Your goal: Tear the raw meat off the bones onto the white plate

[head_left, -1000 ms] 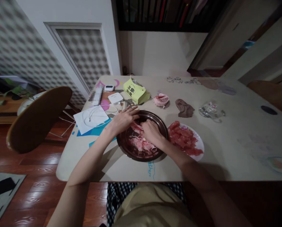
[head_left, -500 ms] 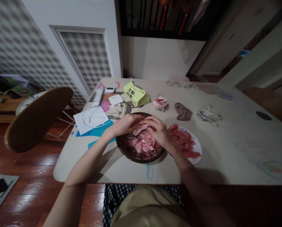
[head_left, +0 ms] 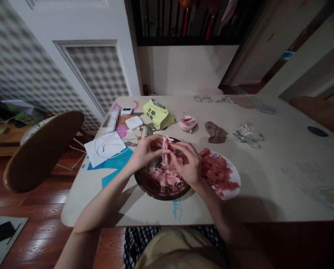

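Note:
A pale pink piece of raw meat (head_left: 166, 151) is held upright between my two hands, over a dark round bowl (head_left: 161, 195). My left hand (head_left: 148, 150) pinches it from the left, thumb stretched toward its middle. From the right, the fingertips of my right hand (head_left: 188, 161) grip the same piece. More shredded pink meat (head_left: 168, 176) lies in the bowl. Right of the bowl, partly behind my right wrist, a white plate (head_left: 235, 188) bears darker red strips of meat (head_left: 217, 170).
Behind the bowl are a green-yellow packet (head_left: 158, 115), a round pink piece (head_left: 187, 123), a crumpled brown cloth (head_left: 216, 132) and a clear plastic item (head_left: 247, 135). A white box (head_left: 133, 122), cable and paper (head_left: 104, 148) lie left. A wooden chair (head_left: 43, 153) stands at the left.
My hands have lifted the pale piece higher out of the bowl, and it now hangs more upright between them. The view has shifted slightly.

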Motion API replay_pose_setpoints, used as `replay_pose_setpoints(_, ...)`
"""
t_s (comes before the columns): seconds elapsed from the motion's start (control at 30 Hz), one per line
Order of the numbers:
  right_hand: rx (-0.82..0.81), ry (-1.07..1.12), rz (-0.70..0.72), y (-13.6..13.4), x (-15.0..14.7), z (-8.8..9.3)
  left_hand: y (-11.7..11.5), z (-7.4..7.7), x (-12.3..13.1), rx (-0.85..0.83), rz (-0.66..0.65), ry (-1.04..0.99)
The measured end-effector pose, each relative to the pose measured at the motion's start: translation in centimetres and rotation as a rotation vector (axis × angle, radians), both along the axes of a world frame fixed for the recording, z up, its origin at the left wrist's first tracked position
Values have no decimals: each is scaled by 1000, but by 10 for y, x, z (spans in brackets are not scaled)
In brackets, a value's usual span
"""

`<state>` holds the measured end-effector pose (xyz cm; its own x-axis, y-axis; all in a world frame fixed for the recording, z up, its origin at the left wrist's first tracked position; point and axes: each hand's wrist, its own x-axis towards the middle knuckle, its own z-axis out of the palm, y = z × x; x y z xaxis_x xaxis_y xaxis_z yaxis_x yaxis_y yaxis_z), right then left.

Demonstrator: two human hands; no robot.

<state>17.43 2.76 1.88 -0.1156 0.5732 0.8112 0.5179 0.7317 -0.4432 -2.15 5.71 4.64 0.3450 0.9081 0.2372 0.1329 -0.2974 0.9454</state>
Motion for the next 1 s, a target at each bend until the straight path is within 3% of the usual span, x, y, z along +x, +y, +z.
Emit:
replay_pose_setpoints(0.3, 71, 37, -37, -7, -4, -6, -13, 3, 8, -5, 28, -69)
replay_pose_setpoints(0.53, 149, 75, -81, -12, -2, 3, -26, 8, 17, 18, 91, -188)
replay_pose_setpoints(0.7, 96, 145, -120, -15, 1, 5, -33, 9, 19, -50, 86, -260)
replay_pose_setpoints(1.0, 12, 184, -89, -15, 6, 1, -29, 9, 11, 14, 99, -67)
